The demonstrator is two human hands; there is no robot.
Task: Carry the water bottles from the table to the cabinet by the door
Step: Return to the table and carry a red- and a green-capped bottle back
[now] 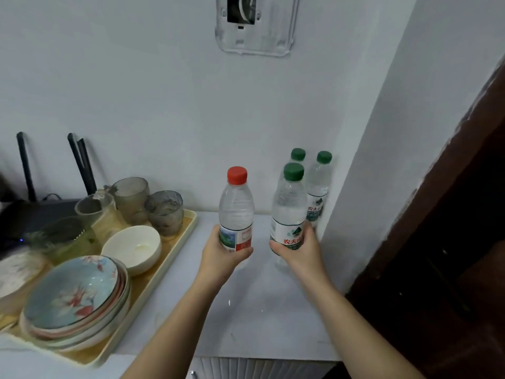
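My left hand (222, 254) grips a clear water bottle with a red cap (236, 206) around its label, upright over the white cabinet top (254, 318). My right hand (299, 248) grips a clear bottle with a green cap (289, 206), also upright, its base near or on the top. Behind it, in the corner by the wall, stand two more green-capped bottles (318, 184), the left one mostly hidden with its cap (297, 154) showing.
A beige tray (175, 242) on the left holds stacked floral plates (76, 299), a white bowl (132, 248) and several glass cups (164, 212). A black router (41, 212) sits behind it. A dark brown door (451, 255) stands at the right. A clear wall fixture (255, 23) hangs above.
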